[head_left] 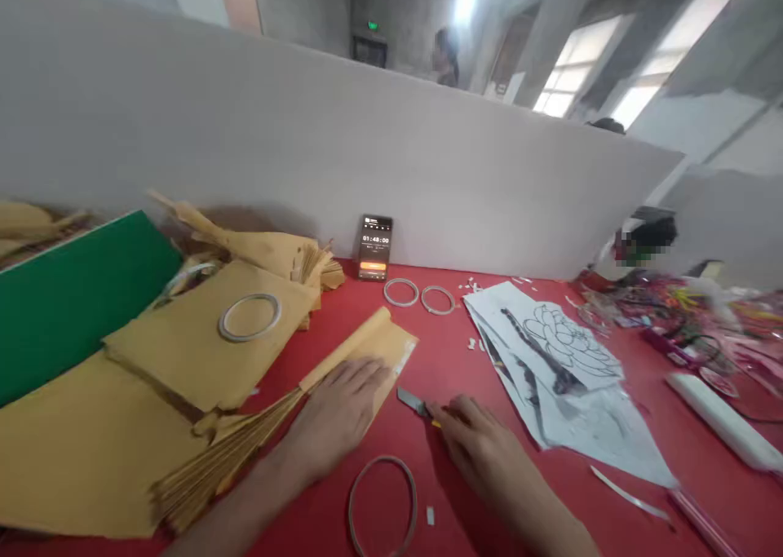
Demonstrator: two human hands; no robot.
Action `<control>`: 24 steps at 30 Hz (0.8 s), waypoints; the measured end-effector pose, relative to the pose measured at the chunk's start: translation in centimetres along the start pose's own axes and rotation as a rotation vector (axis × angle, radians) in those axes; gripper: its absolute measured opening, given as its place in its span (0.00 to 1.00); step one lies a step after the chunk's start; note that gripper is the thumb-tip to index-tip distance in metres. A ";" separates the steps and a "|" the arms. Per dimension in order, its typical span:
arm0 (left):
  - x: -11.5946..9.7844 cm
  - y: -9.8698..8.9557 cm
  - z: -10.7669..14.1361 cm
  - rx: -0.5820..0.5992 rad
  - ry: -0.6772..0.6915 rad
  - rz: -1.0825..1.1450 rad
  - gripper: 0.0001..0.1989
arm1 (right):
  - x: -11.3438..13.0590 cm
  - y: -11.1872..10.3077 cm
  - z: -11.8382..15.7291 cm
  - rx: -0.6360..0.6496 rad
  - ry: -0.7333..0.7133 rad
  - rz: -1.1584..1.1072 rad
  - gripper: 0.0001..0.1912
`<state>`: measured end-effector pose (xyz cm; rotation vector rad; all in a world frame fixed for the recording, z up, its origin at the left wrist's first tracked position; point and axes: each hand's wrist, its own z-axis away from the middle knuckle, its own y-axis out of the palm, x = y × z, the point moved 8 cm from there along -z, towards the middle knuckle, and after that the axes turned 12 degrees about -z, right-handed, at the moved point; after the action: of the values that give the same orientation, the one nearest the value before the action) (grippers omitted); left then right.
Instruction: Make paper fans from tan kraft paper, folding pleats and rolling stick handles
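Note:
My left hand (342, 410) lies flat with outstretched fingers on a sheet of brown kraft paper (396, 347), rolled along its far left edge. From beneath that hand, a pleated paper bundle (214, 463) fans out toward the lower left. In my right hand (480, 439) is a utility knife (413, 401), its wide blade pointing left toward the sheet but apart from it. The handle is mostly hidden by the fingers, with a bit of yellow showing. A thin ring like a tape roll (351, 515) lies between my forearms, beside a small white scrap (431, 515).
Stacked brown paper (201, 361) fills the left, topped by another ring (223, 329), with a green board (79, 304) behind. A phone (374, 247) leans on the white partition (342, 149). Flower drawings (568, 353) and tangled craft materials (703, 320) occupy the right.

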<state>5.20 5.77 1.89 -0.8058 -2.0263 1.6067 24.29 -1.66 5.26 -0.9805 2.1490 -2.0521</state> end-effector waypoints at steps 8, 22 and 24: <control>0.1 -1.7 0.2 -0.081 0.001 0.074 0.26 | -1.1 -3.4 -2.1 -0.157 0.138 -0.164 0.14; 0.1 -2.5 0.2 -0.114 -0.001 0.139 0.25 | -0.4 2.2 -9.8 -0.064 0.272 -0.194 0.09; 0.1 -2.6 0.2 -0.112 0.005 0.141 0.25 | -0.8 1.8 -9.7 -0.077 0.295 -0.245 0.10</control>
<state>4.56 5.23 4.32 -1.0132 -2.1136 1.5743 20.13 7.26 4.67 -1.0557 2.3682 -2.3758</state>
